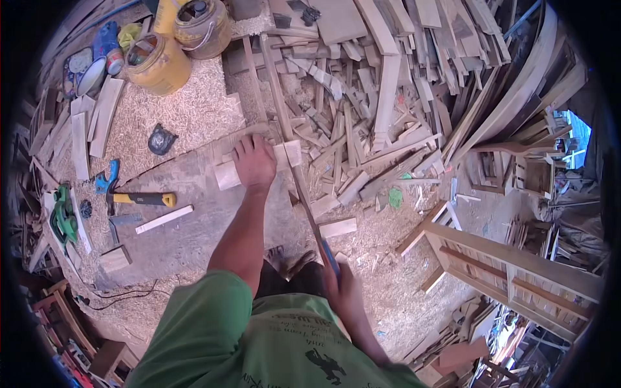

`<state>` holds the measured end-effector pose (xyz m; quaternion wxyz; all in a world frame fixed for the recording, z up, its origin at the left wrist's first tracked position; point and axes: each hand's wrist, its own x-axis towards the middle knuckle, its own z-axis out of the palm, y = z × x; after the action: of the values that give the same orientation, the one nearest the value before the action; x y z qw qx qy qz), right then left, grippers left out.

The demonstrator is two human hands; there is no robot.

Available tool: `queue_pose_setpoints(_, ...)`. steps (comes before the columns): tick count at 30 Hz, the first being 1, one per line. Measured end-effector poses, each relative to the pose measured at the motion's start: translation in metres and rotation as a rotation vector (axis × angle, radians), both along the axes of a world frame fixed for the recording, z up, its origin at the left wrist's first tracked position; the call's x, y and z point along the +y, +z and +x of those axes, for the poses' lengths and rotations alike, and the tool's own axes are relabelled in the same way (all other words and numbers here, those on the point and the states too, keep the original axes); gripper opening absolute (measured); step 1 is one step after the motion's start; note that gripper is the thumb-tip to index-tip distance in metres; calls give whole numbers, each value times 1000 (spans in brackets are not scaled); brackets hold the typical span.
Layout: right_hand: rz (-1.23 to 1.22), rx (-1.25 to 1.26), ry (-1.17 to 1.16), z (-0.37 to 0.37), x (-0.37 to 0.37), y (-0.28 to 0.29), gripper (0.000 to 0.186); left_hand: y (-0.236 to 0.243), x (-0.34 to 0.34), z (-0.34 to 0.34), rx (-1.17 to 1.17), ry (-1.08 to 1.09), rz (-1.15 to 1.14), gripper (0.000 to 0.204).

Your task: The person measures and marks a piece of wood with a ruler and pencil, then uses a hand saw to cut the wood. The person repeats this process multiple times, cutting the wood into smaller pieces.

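Down on the big flat board (194,233), the left hand (254,161) lies flat with its fingers pressed close together. It pushes on a small pale wood block (228,174), and another little square piece (289,154) sits just beside it on the other side. The right hand (343,291) is curled tight around the blue handle (330,257) of a long thin saw (301,194). The saw blade runs up from that hand, past the left hand, toward a long wood strip (275,84) that lies up into the scrap pile.

Near the top left stand two yellow buckets. The nearer yellow bucket (158,64) is open, and something dark and mixed sits inside it, too small to tell what. The far bucket (202,26) has a wire handle and looks dirty; I cannot tell what is in it. A round white bowl (90,76) leans beside them.

Wood shavings (187,110) cover the ground around the buckets. A hammer with a yellow and black handle (145,198) lies on the board, near a thin white stick (164,219). A green power tool (63,216) rests at the left edge. A huge pile of wood scraps (362,116) fills the top, and a wooden frame (511,271) lies on the right
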<state>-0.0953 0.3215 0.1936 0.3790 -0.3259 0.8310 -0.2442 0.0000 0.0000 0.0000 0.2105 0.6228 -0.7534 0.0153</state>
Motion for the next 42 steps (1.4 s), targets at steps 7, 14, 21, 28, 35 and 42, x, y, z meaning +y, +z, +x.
queue_pose_setpoints(7,-272,239,29,0,-113,-98,40,11,-1,-5,0,-35,21,24)
queue_pose_setpoints(14,-67,83,83,1,-56,-12,40,4,-14,6,14,3,-6,24)
queue_pose_setpoints(21,-37,121,25,5,-75,-48,45,2,-10,0,-15,-18,12,25)
queue_pose_setpoints(28,-52,205,115,1,-110,-27,43,3,-19,2,10,0,-5,24)
queue_pose_setpoints(35,2,144,71,11,-9,3,35,4,-12,2,-3,-17,12,24)
queue_pose_setpoints(42,-133,183,72,-2,-111,-95,40,8,-1,-5,-9,-52,65,28)
